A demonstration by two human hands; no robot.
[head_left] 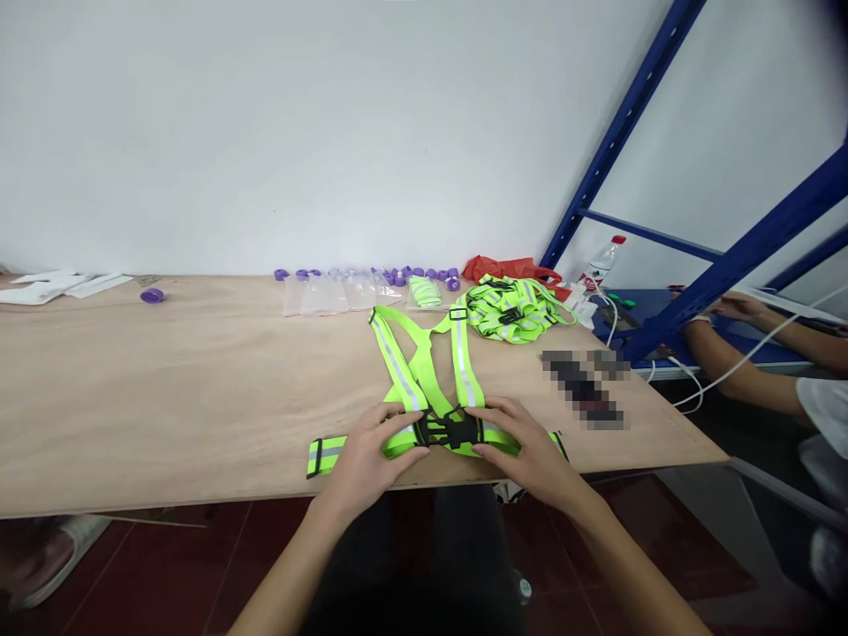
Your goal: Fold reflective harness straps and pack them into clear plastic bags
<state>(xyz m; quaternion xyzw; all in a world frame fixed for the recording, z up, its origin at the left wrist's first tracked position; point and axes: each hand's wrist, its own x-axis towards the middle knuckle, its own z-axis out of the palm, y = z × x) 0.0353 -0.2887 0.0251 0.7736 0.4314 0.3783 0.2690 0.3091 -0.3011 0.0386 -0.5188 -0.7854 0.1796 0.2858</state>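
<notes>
A neon yellow-green reflective safety harness (396,358) with silver stripes lies spread on the table in front of me. At its waist strap is a black side-release buckle (457,431), whose two halves meet with the prongs showing between them; whether they are locked I cannot tell. My left hand (371,452) pinches the left buckle half and its strap between thumb and fingers. On the other side, my right hand (526,446) grips the right half in the same way. Both strap ends stick out beyond my hands.
Behind the harness sit a heap of similar reflective straps (513,309), clear plastic bags (318,294), purple rolls (430,274) and a red plastic bag (507,268). A bottle (601,263) stands near the blue metal frame (616,124). Another person's arms (748,353) are at the right.
</notes>
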